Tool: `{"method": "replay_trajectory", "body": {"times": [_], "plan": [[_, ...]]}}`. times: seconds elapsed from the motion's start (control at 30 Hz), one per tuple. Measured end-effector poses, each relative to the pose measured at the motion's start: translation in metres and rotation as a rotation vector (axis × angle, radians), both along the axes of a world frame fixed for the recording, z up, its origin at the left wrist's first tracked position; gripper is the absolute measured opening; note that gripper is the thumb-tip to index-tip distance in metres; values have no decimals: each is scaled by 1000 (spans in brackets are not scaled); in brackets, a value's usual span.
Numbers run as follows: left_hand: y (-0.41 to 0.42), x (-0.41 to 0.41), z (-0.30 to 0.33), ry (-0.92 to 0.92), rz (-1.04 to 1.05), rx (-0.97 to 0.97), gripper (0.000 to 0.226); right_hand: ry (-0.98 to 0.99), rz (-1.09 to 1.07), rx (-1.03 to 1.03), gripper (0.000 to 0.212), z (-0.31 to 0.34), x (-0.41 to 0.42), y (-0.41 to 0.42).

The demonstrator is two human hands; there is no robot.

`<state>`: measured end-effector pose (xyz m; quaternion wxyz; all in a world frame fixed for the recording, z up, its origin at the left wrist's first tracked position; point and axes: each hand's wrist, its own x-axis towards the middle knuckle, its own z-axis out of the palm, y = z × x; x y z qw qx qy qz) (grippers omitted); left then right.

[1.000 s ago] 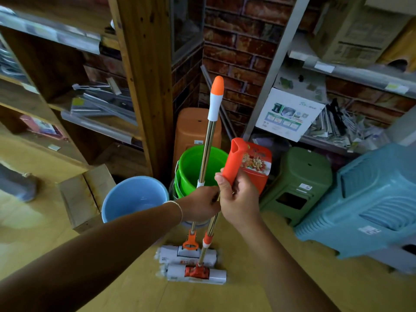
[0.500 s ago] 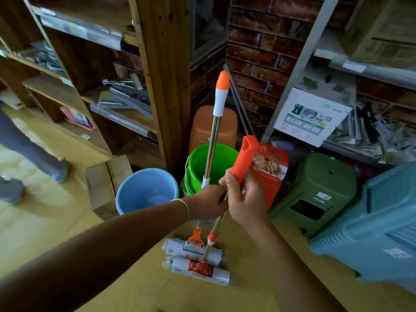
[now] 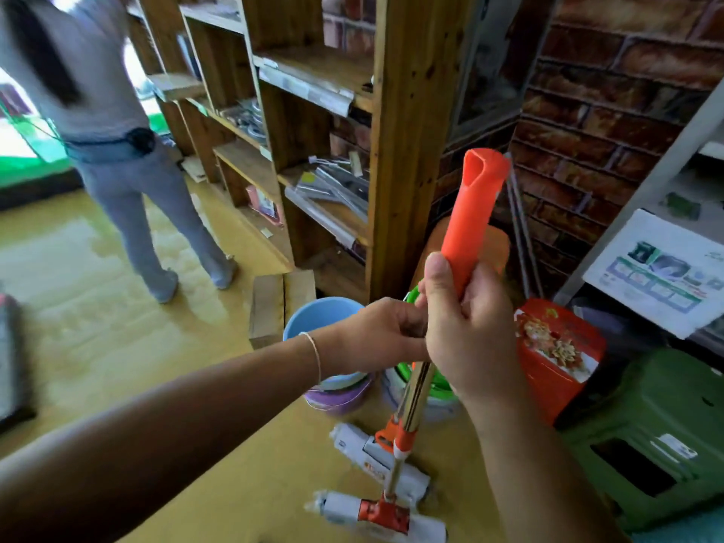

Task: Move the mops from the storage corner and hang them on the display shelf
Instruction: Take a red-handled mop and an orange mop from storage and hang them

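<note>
One head-worn wide-angle view looks forward and down, close over the hands, toward the floor (image 3: 98,307).

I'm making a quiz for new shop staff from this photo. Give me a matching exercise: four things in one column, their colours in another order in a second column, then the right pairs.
Things:
1. mop handle grip held in the right hand
2. bucket just behind the left hand
3. plastic stool at lower right
4. box with a flower picture

Colours:
A. green
B. red
C. orange
D. light blue

Pairs: 1-C, 2-D, 3-A, 4-B
</note>
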<state>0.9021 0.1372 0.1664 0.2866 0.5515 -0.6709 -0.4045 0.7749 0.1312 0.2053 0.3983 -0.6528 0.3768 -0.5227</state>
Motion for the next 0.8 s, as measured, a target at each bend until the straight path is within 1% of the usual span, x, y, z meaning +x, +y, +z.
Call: {"method": "replay_trajectory", "body": {"times": [0.07,0.13,0.2,0.27,0.33,0.4,0.47,0.57,0.63,0.73,0.8], "plan": [[11,14,10,18,-12,14,62,-18,52,15,37,11,12,8],[22,32,16,63,-36,24,64,-26,105,27,41,18,26,16],[34,52,20,59,-30,39,63,-14,161,34,45,24,41,25],[45,72,20,34,-2,29,64,-10,233,49,42,30,59,32],[57,92,20,25,31,10,71,-3,286,31,39,33,78,39],[72,114,20,33,51,6,75,-4,333,23,41,36,100,48],[88,136,25,40,71,7,68,-11,378,23,45,39,123,58],[114,172,34,59,98,-11,62,8,448,27,38,43,163,76],[133,198,41,64,120,-27,59,29,477,17,40,45,192,90],[161,243,46,27,171,-22,51,29,527,23,38,48,238,113],[181,273,48,9,205,-19,46,25,573,9,40,51,270,130]]}}
